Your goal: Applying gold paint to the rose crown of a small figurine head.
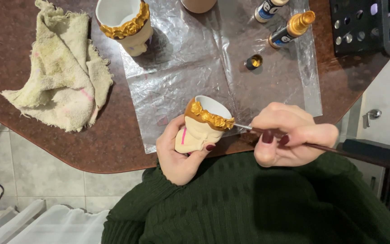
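While the left hand (179, 153) is wrapping its fingers around a small cream face-shaped pot (201, 129), holding it tilted just above the near edge of the counter (109, 140), the right hand (290, 135) is pinching a thin paintbrush (321, 147) and touching its tip to the band of gold flowers (213, 118) that is ringing the pot's rim. Both hands are working in front of a dark green ribbed sweater (249, 203). Beyond them, a crinkled sheet of clear plastic (181, 77) is covering the middle of the brown counter. On it, a small open cap (254, 61) is lying with gold inside, and near it an uncapped bottle of gold paint (290, 29) is resting on its side. A second pot with a gold flower crown (125, 22) is standing at the sheet's far left corner. A stained cream cloth (59, 68) is lying crumpled well to the left, off the plastic.
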